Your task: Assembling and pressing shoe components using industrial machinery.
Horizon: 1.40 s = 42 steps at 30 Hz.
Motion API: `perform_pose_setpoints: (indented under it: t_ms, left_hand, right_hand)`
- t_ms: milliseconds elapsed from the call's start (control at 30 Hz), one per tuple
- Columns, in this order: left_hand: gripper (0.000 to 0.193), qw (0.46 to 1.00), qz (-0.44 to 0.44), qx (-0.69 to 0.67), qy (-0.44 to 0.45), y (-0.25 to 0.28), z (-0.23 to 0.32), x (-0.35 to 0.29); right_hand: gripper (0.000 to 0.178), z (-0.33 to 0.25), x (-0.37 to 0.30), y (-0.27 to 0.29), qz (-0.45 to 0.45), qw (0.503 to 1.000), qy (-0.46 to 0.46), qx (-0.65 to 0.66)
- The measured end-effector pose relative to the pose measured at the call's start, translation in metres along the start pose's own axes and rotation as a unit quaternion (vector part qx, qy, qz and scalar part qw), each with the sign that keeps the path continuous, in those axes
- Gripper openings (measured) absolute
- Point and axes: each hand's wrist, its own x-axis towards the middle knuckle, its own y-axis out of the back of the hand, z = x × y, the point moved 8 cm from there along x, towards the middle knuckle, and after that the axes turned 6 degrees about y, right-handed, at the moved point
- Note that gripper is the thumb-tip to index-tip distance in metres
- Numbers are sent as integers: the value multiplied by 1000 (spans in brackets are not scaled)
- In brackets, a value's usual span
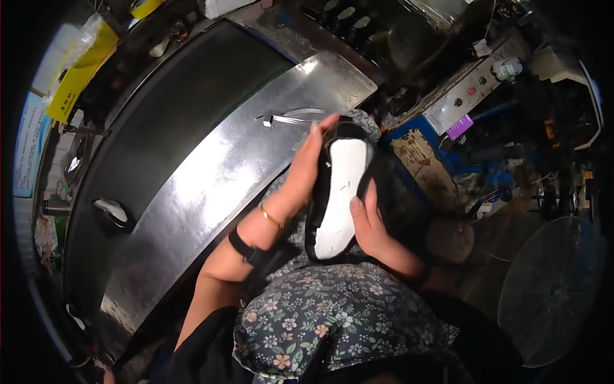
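Note:
Over my lap I hold a black shoe upper (318, 211) with its underside turned up. A white sole-shaped board (345, 192) covers most of that underside, with a few small dark marks on it. My left hand (309, 157) lies along the shoe's left side, fingers reaching to its far end. On the opposite side my right hand (371, 224) grips the edge, the thumb resting by the white board. Just beyond my left fingers, thin clear strips with a small white tag (268, 120) lie on the shiny metal ledge (211, 160).
A dark conveyor belt (173, 109) runs beyond the ledge, carrying another shoe piece (112, 212) at left. To the right stands a blue-framed machine (419, 128) with a button panel (472, 91). A round fan guard (553, 291) is at lower right. Several dark shoe pieces (345, 16) sit at the back.

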Motion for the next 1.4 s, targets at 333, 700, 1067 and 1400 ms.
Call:
perform_pose_setpoints:
  t_ms: [333,700,1067,1400]
  left_hand:
    - [47,978,-115,171,-23,-30,7,8]
    - [40,979,-114,149,-79,-36,-5,12]
    - [73,844,-115,485,-197,-145,84,-53]
    - [35,903,-88,400,-131,0,20,43]
  right_hand:
    - [35,-14,105,32,-35,976,9,217]
    - [36,-33,96,46,-48,982,1,182]
    - [58,-37,70,112,-59,950,-71,299]
    - [48,5,-65,164,83,898,-265,341]
